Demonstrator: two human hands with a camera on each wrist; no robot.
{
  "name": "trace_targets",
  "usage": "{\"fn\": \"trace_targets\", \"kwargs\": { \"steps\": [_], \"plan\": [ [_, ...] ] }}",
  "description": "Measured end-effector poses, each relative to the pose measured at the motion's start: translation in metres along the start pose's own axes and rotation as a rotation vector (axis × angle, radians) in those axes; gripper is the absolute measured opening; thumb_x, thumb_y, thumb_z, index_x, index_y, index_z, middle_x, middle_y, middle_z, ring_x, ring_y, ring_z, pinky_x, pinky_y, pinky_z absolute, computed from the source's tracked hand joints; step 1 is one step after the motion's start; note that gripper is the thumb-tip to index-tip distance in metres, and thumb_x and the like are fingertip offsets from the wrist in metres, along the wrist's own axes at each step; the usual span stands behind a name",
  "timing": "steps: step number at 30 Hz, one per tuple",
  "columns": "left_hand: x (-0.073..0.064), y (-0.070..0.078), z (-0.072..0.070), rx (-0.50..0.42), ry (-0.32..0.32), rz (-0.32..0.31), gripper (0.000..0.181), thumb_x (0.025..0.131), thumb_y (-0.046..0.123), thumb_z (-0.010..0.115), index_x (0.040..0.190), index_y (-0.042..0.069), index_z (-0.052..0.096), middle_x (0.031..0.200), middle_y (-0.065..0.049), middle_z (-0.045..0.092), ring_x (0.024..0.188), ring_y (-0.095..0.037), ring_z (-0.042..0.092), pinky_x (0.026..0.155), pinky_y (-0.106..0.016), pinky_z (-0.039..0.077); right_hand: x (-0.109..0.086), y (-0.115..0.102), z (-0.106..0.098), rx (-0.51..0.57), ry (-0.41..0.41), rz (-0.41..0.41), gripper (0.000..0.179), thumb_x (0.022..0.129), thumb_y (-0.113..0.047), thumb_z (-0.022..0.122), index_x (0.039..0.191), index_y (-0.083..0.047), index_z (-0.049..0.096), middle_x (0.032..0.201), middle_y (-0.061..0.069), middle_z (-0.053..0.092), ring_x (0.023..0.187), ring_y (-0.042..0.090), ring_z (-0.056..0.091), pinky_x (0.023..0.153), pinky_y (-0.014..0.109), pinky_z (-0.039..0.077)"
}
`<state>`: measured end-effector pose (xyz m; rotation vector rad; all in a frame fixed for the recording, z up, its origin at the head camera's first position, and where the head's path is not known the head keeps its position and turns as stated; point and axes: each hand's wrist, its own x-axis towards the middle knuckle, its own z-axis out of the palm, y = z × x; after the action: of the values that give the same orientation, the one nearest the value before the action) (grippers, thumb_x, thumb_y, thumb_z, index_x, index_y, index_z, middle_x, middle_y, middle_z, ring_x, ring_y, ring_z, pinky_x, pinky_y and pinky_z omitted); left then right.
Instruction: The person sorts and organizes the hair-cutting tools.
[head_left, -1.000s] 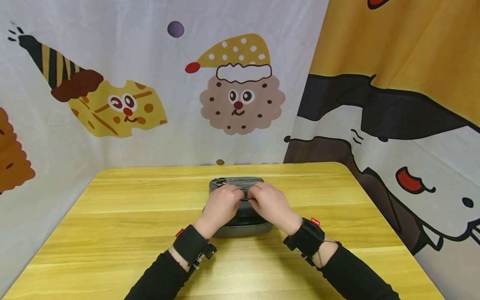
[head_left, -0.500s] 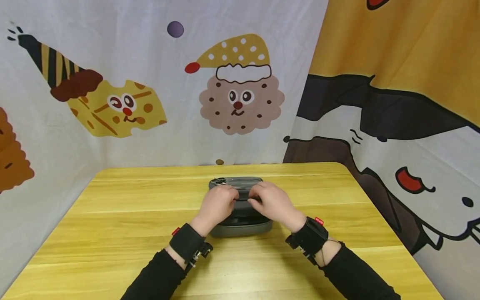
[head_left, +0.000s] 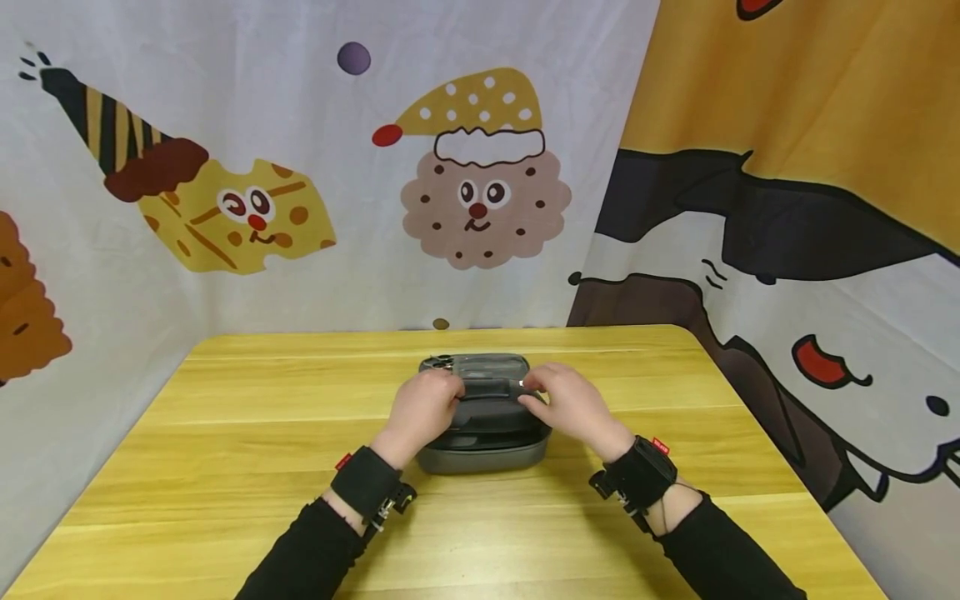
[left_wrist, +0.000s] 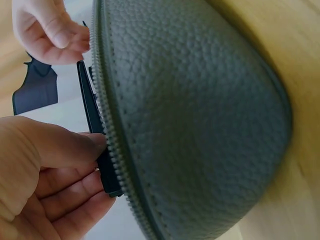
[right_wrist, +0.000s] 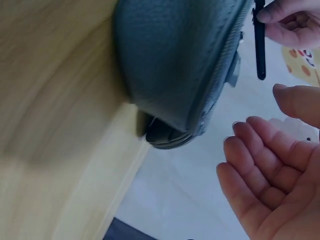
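Note:
A grey pebbled-leather zip case [head_left: 483, 461] stands unzipped on the table, its lid tipped back. Above its opening my left hand [head_left: 422, 410] pinches one end of a slim black bar-shaped thing [head_left: 487, 388], whose exact kind does not show. The left wrist view has thumb and fingers on that bar [left_wrist: 90, 107], close along the zip edge. My right hand [head_left: 572, 404] is at the right side of the case. In the right wrist view its fingers [right_wrist: 272, 160] are loosely bent with nothing between them, apart from the bar's free end.
The lid's inner side has a clear pocket [head_left: 491, 364], with small metal pieces [head_left: 441, 362] at its left corner. A zip pull [right_wrist: 233, 70] hangs from the case. The wooden table [head_left: 262, 467] ends at a cartoon-print curtain [head_left: 300, 300].
The right hand has moved right, away from the middle of the case, and its fingers have loosened. The left hand has shifted slightly left, leaving more of the black bar visible.

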<state>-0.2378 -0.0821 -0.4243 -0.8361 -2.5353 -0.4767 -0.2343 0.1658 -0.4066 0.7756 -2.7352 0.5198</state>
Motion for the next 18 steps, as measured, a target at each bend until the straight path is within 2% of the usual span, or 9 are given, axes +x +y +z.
{"fn": "trace_targets", "kwargs": {
  "steps": [11, 18],
  "plan": [
    [0.000, -0.002, 0.002, 0.027, -0.022, -0.018, 0.014, 0.085, -0.004, 0.073, 0.088, 0.010, 0.076, 0.084, -0.007, 0.069, 0.078, -0.024, 0.066, 0.069, -0.035, 0.057, 0.000, 0.018, 0.006, -0.070, -0.132, 0.153, 0.027, 0.089, -0.016, 0.075, 0.108, 0.001, 0.068, 0.095, 0.012, 0.065, 0.085, 0.026, 0.062, 0.075, 0.041, 0.053],
    [0.000, -0.002, 0.003, 0.027, -0.050, -0.039, 0.014, 0.085, -0.004, 0.072, 0.090, 0.009, 0.075, 0.085, -0.007, 0.069, 0.080, -0.024, 0.066, 0.070, -0.035, 0.056, 0.003, 0.023, 0.010, -0.046, -0.198, 0.222, 0.019, 0.089, -0.009, 0.072, 0.104, 0.001, 0.069, 0.092, 0.012, 0.065, 0.083, 0.024, 0.061, 0.074, 0.041, 0.053]
  ]
}}
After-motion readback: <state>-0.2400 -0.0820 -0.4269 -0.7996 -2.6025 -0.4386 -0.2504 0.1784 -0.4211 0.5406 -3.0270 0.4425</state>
